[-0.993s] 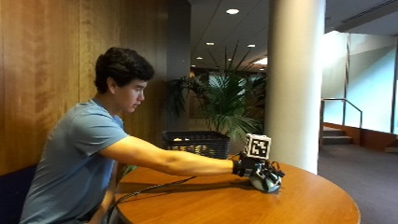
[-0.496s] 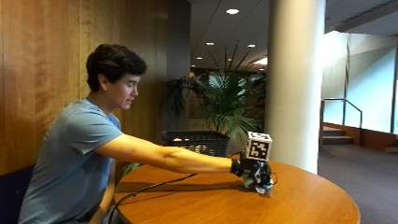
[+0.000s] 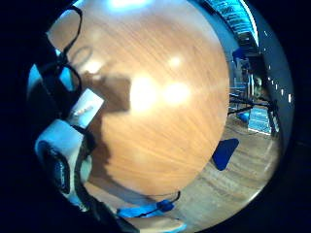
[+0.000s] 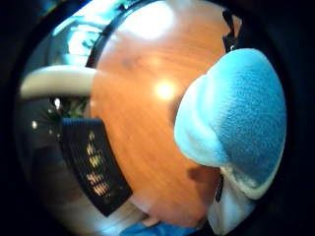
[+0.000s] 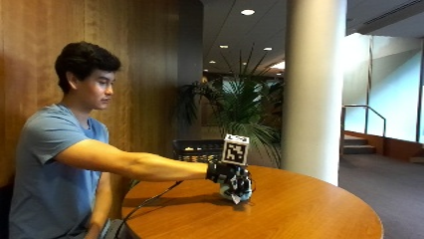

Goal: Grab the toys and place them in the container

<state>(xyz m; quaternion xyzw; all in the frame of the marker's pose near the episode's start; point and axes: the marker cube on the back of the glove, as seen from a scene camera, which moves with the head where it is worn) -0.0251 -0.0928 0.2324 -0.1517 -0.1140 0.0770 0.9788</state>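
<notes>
From the outside view my gloved right hand (image 5: 228, 178) has its fingers curled round a toy (image 5: 236, 191) just above the counter (image 5: 298, 209); the container (image 5: 197, 151) lies beyond the counter's far edge. The thumb-side palm view shows the blue-and-white plush toy (image 4: 236, 132) against my palm, the container (image 4: 91, 164) off past the rim.

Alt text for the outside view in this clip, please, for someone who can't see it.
A seated person reaches the gloved right hand across a round wooden table, fingers curled around a soft blue and white toy just above the tabletop. A dark slatted container stands behind the table, beyond the outstretched arm.
</notes>
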